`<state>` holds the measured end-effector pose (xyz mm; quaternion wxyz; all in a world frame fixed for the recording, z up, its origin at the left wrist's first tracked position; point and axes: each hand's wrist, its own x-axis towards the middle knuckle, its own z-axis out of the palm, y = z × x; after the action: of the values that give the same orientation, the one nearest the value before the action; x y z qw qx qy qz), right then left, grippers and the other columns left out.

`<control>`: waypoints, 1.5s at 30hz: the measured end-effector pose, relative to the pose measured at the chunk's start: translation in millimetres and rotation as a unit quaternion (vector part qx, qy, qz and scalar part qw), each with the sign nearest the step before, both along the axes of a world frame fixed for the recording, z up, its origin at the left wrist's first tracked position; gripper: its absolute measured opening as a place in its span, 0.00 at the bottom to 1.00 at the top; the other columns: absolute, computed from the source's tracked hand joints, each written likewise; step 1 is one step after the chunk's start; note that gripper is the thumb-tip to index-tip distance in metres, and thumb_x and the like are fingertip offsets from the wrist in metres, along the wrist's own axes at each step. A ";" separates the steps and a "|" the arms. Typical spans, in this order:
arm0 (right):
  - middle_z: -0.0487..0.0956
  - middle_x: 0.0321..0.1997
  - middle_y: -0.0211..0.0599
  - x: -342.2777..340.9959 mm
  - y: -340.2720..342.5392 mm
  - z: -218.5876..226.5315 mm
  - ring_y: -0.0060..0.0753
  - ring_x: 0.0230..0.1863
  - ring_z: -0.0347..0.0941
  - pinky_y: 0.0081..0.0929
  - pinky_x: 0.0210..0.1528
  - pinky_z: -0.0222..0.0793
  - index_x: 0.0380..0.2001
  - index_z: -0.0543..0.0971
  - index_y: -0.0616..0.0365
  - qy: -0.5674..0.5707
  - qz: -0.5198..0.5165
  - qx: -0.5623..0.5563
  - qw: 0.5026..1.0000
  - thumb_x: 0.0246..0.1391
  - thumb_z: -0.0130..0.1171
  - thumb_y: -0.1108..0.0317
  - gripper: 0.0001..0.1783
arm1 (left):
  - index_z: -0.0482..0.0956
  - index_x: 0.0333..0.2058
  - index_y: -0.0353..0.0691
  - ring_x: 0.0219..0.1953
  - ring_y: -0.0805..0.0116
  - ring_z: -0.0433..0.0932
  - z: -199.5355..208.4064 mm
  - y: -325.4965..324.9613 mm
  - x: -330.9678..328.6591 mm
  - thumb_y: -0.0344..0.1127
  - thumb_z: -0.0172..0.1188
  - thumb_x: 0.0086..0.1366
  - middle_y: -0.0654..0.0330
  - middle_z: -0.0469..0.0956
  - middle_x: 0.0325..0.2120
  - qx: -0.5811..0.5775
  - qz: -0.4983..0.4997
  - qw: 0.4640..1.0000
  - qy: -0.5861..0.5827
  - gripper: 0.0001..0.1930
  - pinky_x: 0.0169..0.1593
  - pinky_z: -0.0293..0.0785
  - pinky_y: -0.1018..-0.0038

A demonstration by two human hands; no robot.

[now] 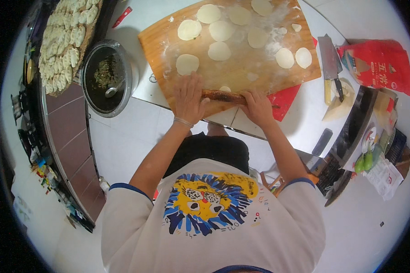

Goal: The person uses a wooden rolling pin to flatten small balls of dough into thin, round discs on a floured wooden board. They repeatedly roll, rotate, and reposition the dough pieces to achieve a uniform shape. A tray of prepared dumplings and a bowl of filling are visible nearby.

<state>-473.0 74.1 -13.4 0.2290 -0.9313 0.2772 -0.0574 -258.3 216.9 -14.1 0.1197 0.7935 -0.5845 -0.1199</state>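
A dark wooden rolling pin (224, 96) lies across the near part of a floured wooden board (241, 59). My left hand (189, 96) is stretched out flat at the pin's left end, its fingertips by a round dough wrapper (187, 64). Over the pin's right part, my right hand (257, 107) has its fingers bent round the wood, and the tip pokes out beyond it. Just behind the pin shows the edge of a small dough piece (224, 88); the rest is hidden. Several more flat dough rounds (221, 31) are spread over the board.
Left of the board stands a metal bowl (89, 93) of chopped filling with a spoon (111, 92). Beyond it, a tray holds rows of dumplings (64, 50). A cleaver (329, 57), a red bag (380, 66) and a dark phone-like slab (322, 142) lie to the right.
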 end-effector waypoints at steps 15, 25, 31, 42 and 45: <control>0.47 0.75 0.39 48.5 -34.4 -11.8 0.52 0.74 0.40 0.73 0.66 0.28 0.63 0.67 0.37 0.068 -0.100 -0.136 0.983 0.55 0.49 0.41 0.33 | 0.53 0.66 0.39 0.68 0.41 0.46 4.6 -44.5 25.7 0.43 0.53 0.61 0.45 0.49 0.67 -0.031 0.018 0.999 -0.001 0.36 0.68 0.42 0.49; 0.73 0.43 0.40 25.7 -29.0 -4.1 0.51 0.50 0.68 0.52 0.56 0.59 0.40 0.74 0.54 0.073 0.011 -0.034 0.997 0.50 0.62 0.55 0.19 | 0.55 0.64 0.37 0.66 0.40 0.49 -4.0 -36.0 24.1 0.45 0.50 0.65 0.43 0.49 0.66 -0.043 0.040 0.998 -0.023 0.33 0.67 0.46 0.51; 0.72 0.32 0.39 6.1 -15.3 1.4 0.43 0.33 0.71 0.37 0.31 0.67 0.36 0.72 0.59 -0.072 -0.096 0.181 0.976 0.52 0.62 0.57 0.17 | 0.63 0.58 0.33 0.56 0.47 0.65 20.6 -19.3 -18.1 0.36 0.54 0.65 0.45 0.65 0.54 -0.164 0.170 0.950 0.204 0.25 0.61 0.60 0.57; 0.74 0.29 0.42 -11.0 12.2 -1.0 0.47 0.30 0.73 0.37 0.29 0.69 0.40 0.71 0.59 -0.148 -0.218 0.352 0.898 0.51 0.63 0.63 0.17 | 0.69 0.49 0.37 0.45 0.68 0.76 7.6 -61.7 -46.8 0.27 0.54 0.66 0.57 0.75 0.42 -0.024 0.281 0.508 0.814 0.13 0.50 0.75 0.74; 0.74 0.35 0.42 -18.5 8.0 10.5 0.49 0.35 0.75 0.41 0.31 0.70 0.40 0.70 0.57 0.005 -0.254 0.031 0.967 0.46 0.65 0.67 0.19 | 0.70 0.47 0.36 0.43 0.67 0.77 -0.1 -58.0 -40.1 0.29 0.56 0.66 0.55 0.76 0.41 0.042 0.271 0.623 0.732 0.12 0.48 0.75 0.74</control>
<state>-491.5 82.0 -2.8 0.2346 -0.8231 0.5072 -0.1007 -298.5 159.0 -14.1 0.5021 0.5701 -0.0569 -0.6479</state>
